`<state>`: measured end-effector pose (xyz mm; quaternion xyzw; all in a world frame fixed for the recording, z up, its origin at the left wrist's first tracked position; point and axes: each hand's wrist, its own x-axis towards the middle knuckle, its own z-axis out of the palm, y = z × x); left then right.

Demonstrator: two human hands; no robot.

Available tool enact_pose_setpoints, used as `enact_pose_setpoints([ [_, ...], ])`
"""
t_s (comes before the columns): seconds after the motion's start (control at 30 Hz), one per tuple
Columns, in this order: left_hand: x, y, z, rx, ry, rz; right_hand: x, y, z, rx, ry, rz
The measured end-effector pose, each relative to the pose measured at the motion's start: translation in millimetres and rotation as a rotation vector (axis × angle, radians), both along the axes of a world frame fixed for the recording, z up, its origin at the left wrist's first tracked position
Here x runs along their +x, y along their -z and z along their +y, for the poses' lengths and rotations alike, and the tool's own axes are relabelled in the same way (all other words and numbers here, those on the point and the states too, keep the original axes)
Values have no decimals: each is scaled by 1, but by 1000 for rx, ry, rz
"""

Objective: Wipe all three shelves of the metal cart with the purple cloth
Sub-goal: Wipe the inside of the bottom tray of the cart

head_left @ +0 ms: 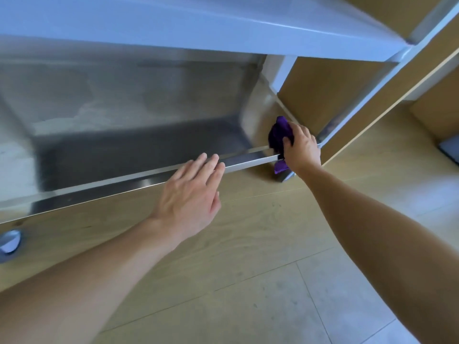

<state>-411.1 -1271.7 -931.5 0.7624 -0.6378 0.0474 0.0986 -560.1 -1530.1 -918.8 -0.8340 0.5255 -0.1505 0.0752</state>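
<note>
I look down at the lowest shelf of the metal cart, a shiny steel tray close to the floor. The shelf above it fills the top of the view. My right hand grips the bunched purple cloth at the shelf's right front corner, and the cloth hangs over the front rim. My left hand hovers flat over the front rim, fingers stretched out, holding nothing.
A cart wheel shows at the lower left, and another caster peeks out under the right corner. A wooden wall or cabinet stands right behind the cart. The floor is pale wood and grey tile.
</note>
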Motion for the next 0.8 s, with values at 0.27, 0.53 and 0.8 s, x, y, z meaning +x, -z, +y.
enact_pose_setpoints([
  [0.27, 37, -3, -46, 66, 181, -22, 46, 6, -1, -81, -234, 6],
  [0.53, 58, 8, -53, 41, 237, 165, 59, 18, -62, -127, -218, -21],
  [0.8, 53, 12, -58, -38, 209, 289, 151, 11, -76, -56, -104, -45],
])
